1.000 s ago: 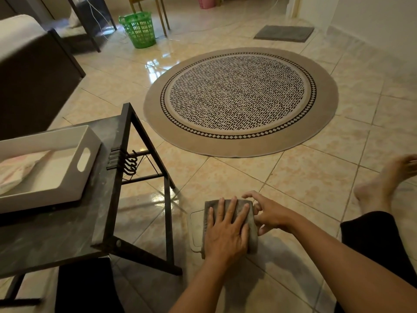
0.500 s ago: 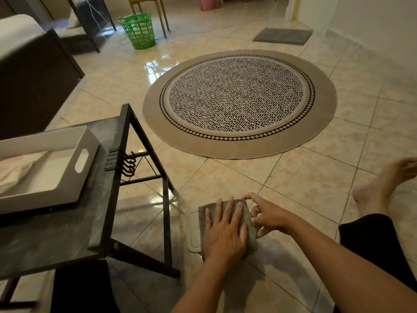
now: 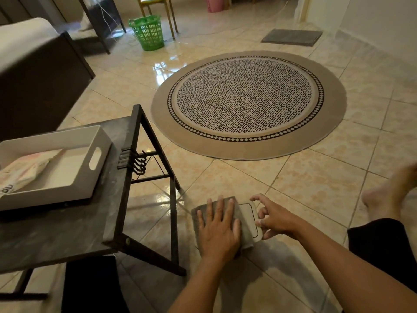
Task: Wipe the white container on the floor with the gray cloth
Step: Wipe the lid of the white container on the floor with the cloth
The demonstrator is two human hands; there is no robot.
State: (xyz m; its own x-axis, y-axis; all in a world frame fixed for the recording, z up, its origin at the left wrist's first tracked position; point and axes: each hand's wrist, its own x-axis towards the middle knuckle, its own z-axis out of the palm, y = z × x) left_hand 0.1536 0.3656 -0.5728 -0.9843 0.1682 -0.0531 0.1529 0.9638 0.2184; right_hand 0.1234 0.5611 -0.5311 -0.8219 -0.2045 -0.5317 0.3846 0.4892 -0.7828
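A flat white container (image 3: 249, 219) lies on the tiled floor in front of me. The gray cloth (image 3: 244, 232) covers its left part; only the container's right strip shows. My left hand (image 3: 217, 231) presses flat on the cloth, fingers spread. My right hand (image 3: 274, 216) grips the container's right edge with curled fingertips, holding it steady.
A low black-framed table (image 3: 67, 231) stands close on the left, bearing a white tray (image 3: 74, 177). A round patterned rug (image 3: 248, 102) lies ahead. My bare foot (image 3: 388, 195) rests on the floor at right. A green basket (image 3: 147, 32) and a gray mat (image 3: 291, 37) sit far back.
My left hand has slid the cloth to the left across the container, uncovering its right part. My right hand stays at the container's right edge.
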